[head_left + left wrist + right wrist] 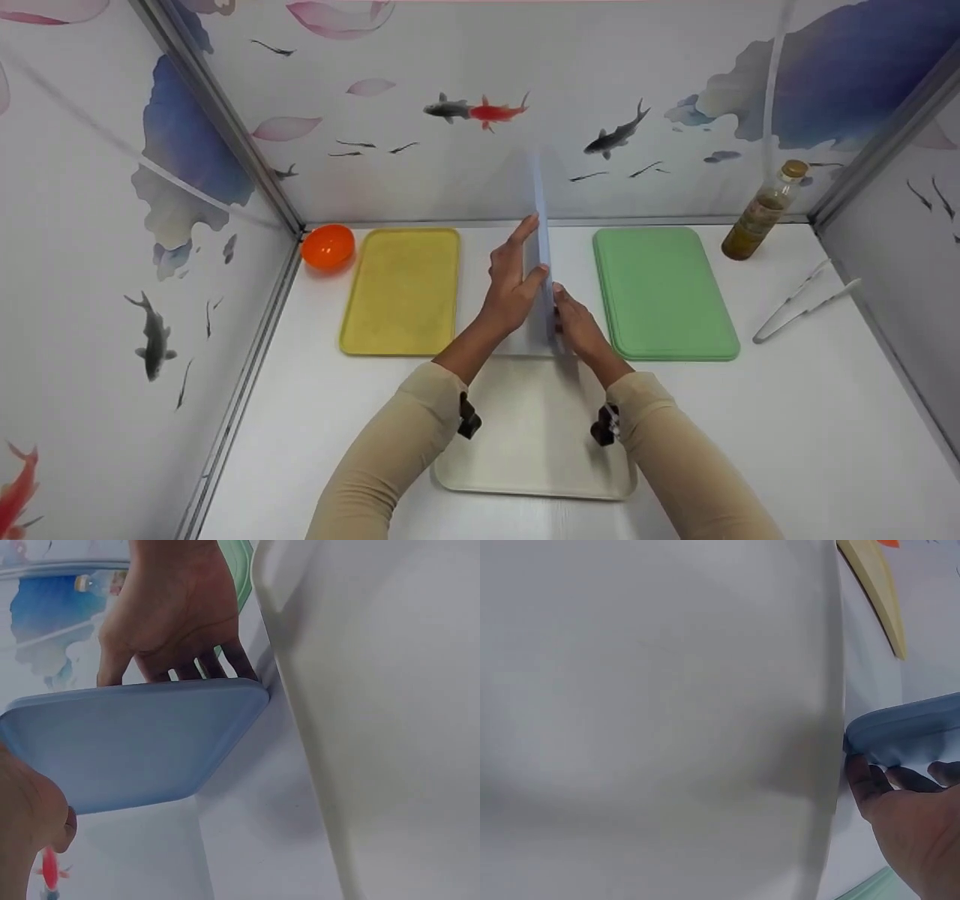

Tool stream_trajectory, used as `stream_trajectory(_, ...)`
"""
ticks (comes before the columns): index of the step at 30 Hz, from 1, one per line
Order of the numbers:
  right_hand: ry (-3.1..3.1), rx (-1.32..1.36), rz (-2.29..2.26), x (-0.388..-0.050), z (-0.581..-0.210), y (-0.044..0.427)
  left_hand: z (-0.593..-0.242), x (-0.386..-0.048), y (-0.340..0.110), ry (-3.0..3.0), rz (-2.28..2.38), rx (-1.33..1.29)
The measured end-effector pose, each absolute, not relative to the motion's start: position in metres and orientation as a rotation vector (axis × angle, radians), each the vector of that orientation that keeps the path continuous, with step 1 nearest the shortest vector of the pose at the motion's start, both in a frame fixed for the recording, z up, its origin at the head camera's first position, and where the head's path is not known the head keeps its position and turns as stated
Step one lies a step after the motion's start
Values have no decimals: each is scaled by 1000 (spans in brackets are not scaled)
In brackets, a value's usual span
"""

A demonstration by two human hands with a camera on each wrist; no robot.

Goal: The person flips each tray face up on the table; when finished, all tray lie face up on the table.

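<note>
A blue tray [541, 225] stands on edge between my two hands, its corner close to the white table. My left hand [511, 289] holds it from the left, index finger pointing up and thumb at the near edge. From the right, my right hand [579, 321] holds it with bent fingers along that side; the tray's top edge hides their tips in the left wrist view. The broad face of the blue tray [150, 742] shows there too. Just in front of it a cream tray [532, 457] lies flat beneath my forearms.
A yellow tray [401, 292] lies left of my hands, with an orange bowl [328, 248] beside it. On the right are a green tray [664, 292], an oil bottle [761, 217] and white-tipped tongs [799, 307]. Printed wall panels [555, 67] enclose the table.
</note>
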State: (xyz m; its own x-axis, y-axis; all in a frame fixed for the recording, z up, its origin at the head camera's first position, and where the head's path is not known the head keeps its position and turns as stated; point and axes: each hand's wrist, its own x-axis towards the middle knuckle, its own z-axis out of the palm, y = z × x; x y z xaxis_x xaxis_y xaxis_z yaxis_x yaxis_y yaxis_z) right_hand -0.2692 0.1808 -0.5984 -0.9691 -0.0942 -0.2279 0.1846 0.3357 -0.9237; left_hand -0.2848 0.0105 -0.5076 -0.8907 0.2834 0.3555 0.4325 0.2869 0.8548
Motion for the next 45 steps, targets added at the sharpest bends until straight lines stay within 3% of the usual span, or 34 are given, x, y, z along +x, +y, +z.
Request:
stream_trajectory(15, 2342, 55, -1828, -271, -589, 201, -504, -287, 26, -2438, -1870, -536)
stream_trajectory(33, 2737, -430, -1794, -299, -496, 198, -509, -290, 36, -2464, -2019, -439)
stream_trajectory(45, 2751, -488, -1520, -294, -499, 197, -515, -296, 25, -2542, -2127, -458)
